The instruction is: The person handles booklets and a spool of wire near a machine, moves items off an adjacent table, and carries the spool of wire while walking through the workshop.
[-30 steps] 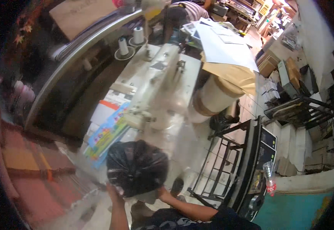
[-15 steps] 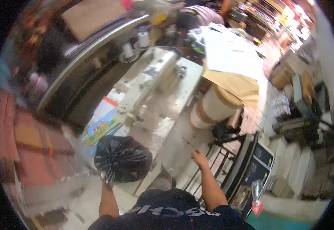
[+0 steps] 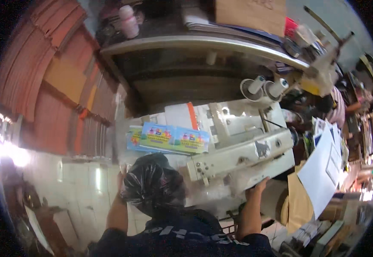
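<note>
Bag of black plastic bulges right of left fingers.

A creased black plastic bag bulges in the left hand.

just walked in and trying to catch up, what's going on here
A person stands at a white sewing machine with a black plastic bag in front of them. Their left hand is at the bag's left side; its grip is mostly hidden. The right hand is beside the machine, away from the bag; I can't tell whether it touches anything. Colourful printed sheets lie just beyond the bag, and two thread spools stand past the machine.
</note>
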{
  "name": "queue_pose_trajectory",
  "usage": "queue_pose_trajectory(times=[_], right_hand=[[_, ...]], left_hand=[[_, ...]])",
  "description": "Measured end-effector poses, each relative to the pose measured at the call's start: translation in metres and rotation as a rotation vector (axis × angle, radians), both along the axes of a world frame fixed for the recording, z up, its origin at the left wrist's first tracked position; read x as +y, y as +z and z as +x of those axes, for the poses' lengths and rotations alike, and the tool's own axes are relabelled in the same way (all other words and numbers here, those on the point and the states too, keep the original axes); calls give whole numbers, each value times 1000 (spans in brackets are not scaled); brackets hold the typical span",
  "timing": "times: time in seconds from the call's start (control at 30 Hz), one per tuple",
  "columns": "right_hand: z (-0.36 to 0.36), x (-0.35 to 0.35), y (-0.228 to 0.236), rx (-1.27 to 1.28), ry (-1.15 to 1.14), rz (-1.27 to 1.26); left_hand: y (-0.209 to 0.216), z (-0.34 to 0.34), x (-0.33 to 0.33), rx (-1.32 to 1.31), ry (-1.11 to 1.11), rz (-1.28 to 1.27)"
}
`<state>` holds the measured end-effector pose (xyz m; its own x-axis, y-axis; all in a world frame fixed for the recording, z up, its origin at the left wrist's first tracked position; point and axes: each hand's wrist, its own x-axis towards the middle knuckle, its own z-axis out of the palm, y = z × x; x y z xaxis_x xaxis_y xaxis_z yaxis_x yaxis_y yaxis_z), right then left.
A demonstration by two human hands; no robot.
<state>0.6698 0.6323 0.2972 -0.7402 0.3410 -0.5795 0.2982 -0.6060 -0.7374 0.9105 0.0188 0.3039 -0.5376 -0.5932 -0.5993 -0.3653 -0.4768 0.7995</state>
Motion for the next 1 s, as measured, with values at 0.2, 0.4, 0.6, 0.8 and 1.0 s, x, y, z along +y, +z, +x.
queue_pose_trajectory(times=[0.2, 0.4, 0.6, 0.8, 1.0], right_hand=[[-21, -22, 23, -346, -70, 491], [-26, -29, 42, -561, -106, 567], [-18, -38, 60, -415, -87, 525], [-19, -27, 35, -460, -66, 505], [-14, -27, 27, -301, -81, 395]], left_hand=[[19, -2, 5, -79, 192, 147], [26, -16, 9, -124, 203, 115], [37, -14, 23, -143, 206, 100], [28, -12, 17, -146, 225, 95], [31, -20, 9, -107, 217, 96]])
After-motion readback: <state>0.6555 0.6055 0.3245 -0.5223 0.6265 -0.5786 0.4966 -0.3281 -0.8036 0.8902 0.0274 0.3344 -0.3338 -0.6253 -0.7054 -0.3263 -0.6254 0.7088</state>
